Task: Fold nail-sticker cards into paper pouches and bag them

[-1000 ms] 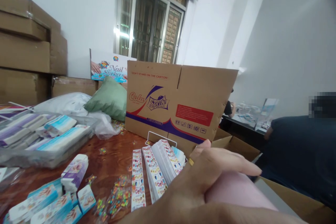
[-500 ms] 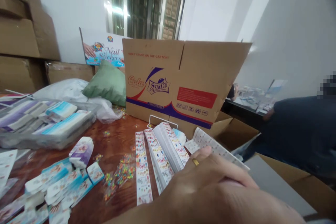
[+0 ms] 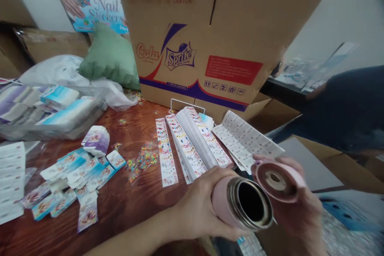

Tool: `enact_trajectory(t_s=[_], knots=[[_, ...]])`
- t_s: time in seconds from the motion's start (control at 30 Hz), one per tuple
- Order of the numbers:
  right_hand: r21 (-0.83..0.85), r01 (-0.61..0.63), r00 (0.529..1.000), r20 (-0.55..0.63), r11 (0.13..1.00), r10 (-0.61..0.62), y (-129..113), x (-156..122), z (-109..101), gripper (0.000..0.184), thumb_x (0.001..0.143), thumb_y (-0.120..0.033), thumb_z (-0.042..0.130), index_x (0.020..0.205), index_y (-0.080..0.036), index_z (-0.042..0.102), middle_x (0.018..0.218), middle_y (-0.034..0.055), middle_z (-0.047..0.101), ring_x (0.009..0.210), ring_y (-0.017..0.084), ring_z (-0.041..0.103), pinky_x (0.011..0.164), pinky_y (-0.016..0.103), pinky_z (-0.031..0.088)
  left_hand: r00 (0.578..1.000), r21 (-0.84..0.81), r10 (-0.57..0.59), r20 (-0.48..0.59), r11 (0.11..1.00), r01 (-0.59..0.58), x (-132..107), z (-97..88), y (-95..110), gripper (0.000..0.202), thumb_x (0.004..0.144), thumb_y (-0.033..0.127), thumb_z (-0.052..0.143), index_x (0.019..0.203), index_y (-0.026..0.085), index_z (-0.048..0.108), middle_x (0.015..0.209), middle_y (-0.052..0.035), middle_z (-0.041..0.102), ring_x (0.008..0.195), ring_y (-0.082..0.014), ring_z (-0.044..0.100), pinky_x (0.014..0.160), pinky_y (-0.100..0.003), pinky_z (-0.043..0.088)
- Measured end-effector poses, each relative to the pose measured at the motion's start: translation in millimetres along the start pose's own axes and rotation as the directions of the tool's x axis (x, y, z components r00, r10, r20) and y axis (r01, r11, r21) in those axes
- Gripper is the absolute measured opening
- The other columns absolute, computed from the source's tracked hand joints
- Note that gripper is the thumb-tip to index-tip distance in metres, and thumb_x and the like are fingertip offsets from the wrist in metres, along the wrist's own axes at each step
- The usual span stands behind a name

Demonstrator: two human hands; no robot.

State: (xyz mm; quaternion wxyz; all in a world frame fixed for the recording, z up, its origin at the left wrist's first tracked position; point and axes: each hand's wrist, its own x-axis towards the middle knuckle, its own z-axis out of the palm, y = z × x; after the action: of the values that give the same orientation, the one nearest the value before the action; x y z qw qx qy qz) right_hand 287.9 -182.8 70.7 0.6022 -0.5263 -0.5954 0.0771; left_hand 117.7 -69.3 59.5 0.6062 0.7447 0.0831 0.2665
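My left hand (image 3: 204, 204) is wrapped round a pink thermos flask (image 3: 223, 200), tilted so that its uncovered steel mouth faces me. Close beside it, to the right, my right hand (image 3: 306, 204) grips the pink lid (image 3: 277, 182), its inner side turned toward me. Lid and flask are apart. Just beyond my hands lie stacks of sticker strips (image 3: 187, 148) and a curled white printed sheet (image 3: 244, 138).
Small folded nail-sticker packets (image 3: 81, 172) and tiny colourful bits (image 3: 144, 158) lie on the reddish table. A plastic tray (image 3: 72, 124) holds more packets. Behind stand a large Cola-Sprite carton (image 3: 198, 48) and a green bag (image 3: 111, 56). A person in dark clothes (image 3: 354, 108) is at right.
The view has tilted down. The flask and its separate lid have come into sight between my hands; half a second ago a hand covered that area.
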Motion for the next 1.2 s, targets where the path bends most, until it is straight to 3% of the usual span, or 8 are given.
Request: enact_trajectory(t_s=[0.17, 0.27, 0.47, 0.53, 0.67, 0.83, 1.03, 1.2], knots=[[-0.116, 0.122, 0.983, 0.149, 0.986, -0.104, -1, 21, -7, 0.058, 0.071, -0.032, 0.075, 0.126, -0.034, 0.054, 0.12, 0.0082, 0.062, 0.111, 0.028, 0.059, 0.083, 0.041, 0.054, 0.997, 0.065, -0.075, -0.021, 0.995, 0.076, 2, 7.5, -28, 0.074, 0.05, 0.031, 0.084, 0.116, 0.018, 0.054, 0.114, -0.0085, 0.062, 0.102, -0.0273, 0.059, 0.092, -0.043, 0.047], [-0.245, 0.281, 0.891, 0.426, 0.928, -0.158, -6, 30, -14, 0.071, 0.064, -0.022, 0.08, 0.129, -0.031, 0.052, 0.122, 0.0098, 0.06, 0.107, 0.027, 0.061, 0.082, 0.037, 0.055, 0.995, 0.087, -0.096, -0.02, 0.991, 0.097, 3, 9.6, -37, 0.075, 0.052, 0.029, 0.083, 0.12, 0.019, 0.053, 0.116, -0.0085, 0.062, 0.104, -0.0274, 0.058, 0.092, -0.042, 0.047], [-0.27, 0.324, 0.673, 0.74, 0.907, -0.02, -9, 41, -11, 0.044, 0.076, -0.024, 0.071, 0.118, -0.027, 0.056, 0.124, 0.0095, 0.056, 0.115, 0.021, 0.057, 0.088, 0.028, 0.053, 0.999, 0.112, -0.046, 0.004, 0.993, 0.045, 2, 15.0, -43, 0.074, 0.053, 0.027, 0.082, 0.121, 0.023, 0.053, 0.128, -0.0063, 0.058, 0.112, -0.0265, 0.056, 0.099, -0.041, 0.044], [-0.328, 0.303, 0.705, 0.709, 0.894, 0.021, -6, 36, -4, 0.043, 0.079, -0.028, 0.068, 0.119, -0.025, 0.054, 0.12, 0.0103, 0.057, 0.111, 0.021, 0.058, 0.086, 0.028, 0.054, 0.993, 0.172, -0.072, -0.09, 0.981, 0.087, 0, 22.0, -46, 0.073, 0.053, 0.024, 0.081, 0.121, 0.023, 0.053, 0.123, -0.0059, 0.06, 0.108, -0.0261, 0.058, 0.096, -0.041, 0.046], [-0.529, 0.154, 0.896, 0.431, 0.835, 0.108, -2, 22, 7, 0.035, 0.087, -0.033, 0.055, 0.119, -0.019, 0.05, 0.107, 0.0121, 0.059, 0.097, 0.022, 0.062, 0.078, 0.033, 0.056, 0.939, 0.396, -0.106, -0.327, 0.887, 0.238, -3, 32.7, -53, 0.062, 0.059, 0.024, 0.076, 0.118, 0.022, 0.054, 0.11, -0.0075, 0.062, 0.103, -0.0301, 0.057, 0.091, -0.048, 0.047], [-0.491, 0.25, 0.793, 0.599, 0.835, 0.115, -9, 23, -3, 0.059, 0.084, -0.047, 0.06, 0.133, -0.021, 0.044, 0.125, 0.0152, 0.056, 0.105, 0.024, 0.063, 0.078, 0.03, 0.057, 0.981, 0.295, -0.113, -0.157, 0.943, 0.156, -3, 27.8, -54, 0.068, 0.055, 0.034, 0.079, 0.117, 0.024, 0.053, 0.108, -0.004, 0.064, 0.095, -0.0251, 0.061, 0.085, -0.04, 0.051], [-0.657, 0.136, 0.885, 0.417, 0.741, 0.208, 1, 20, -3, 0.063, 0.084, -0.064, 0.048, 0.123, -0.016, 0.055, 0.089, 0.0113, 0.07, 0.066, 0.021, 0.069, 0.053, 0.028, 0.057, 0.94, 0.482, -0.127, -0.318, 0.832, 0.275, -5, 30.0, -54, 0.055, 0.062, 0.031, 0.074, 0.113, 0.02, 0.057, 0.105, -0.0088, 0.063, 0.097, -0.0308, 0.058, 0.085, -0.048, 0.048], [-0.399, 0.168, 0.752, 0.643, 0.902, 0.145, 0, 36, -14, 0.061, 0.087, -0.059, 0.047, 0.137, -0.023, 0.046, 0.128, 0.0147, 0.058, 0.112, 0.025, 0.061, 0.087, 0.035, 0.055, 0.972, 0.201, -0.196, -0.132, 0.955, 0.22, -4, 15.8, -54, 0.068, 0.054, 0.027, 0.078, 0.118, 0.022, 0.054, 0.106, -0.0034, 0.065, 0.091, -0.0228, 0.062, 0.08, -0.035, 0.051]])
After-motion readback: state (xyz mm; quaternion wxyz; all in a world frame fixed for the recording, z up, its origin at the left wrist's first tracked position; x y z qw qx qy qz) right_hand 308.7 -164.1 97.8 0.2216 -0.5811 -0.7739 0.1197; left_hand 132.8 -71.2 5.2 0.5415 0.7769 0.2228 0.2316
